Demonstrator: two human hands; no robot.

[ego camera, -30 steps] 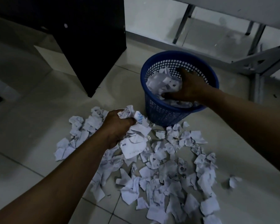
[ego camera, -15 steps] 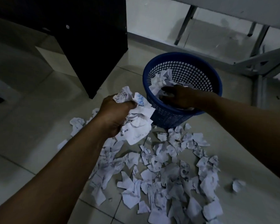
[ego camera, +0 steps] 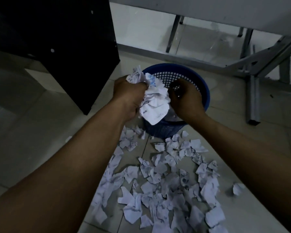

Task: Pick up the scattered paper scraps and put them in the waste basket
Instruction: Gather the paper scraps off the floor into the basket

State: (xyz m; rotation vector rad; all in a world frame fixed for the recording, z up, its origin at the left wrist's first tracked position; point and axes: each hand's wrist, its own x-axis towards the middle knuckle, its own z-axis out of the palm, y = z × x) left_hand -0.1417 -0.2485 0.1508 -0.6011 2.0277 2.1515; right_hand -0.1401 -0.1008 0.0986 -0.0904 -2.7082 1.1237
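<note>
**Wad at the rim: release well inside**

Left hand (ego camera: 129, 96) clenched round a wad of scraps (ego camera: 154, 105), above the waste basket (ego camera: 206, 95) at its near rim. Right hand (ego camera: 186, 100) curled beside it; grip unclear. Carry further in before letting go. Loose scraps (ego camera: 166, 182) litter the floor (ego camera: 40, 115) in front.

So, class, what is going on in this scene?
A person is clearing torn white paper scraps off the pale tiled floor. The left hand grips a crumpled bunch of scraps above the round blue plastic mesh waste basket; the right hand hovers beside it. Many scraps lie scattered in front of the basket.
</note>
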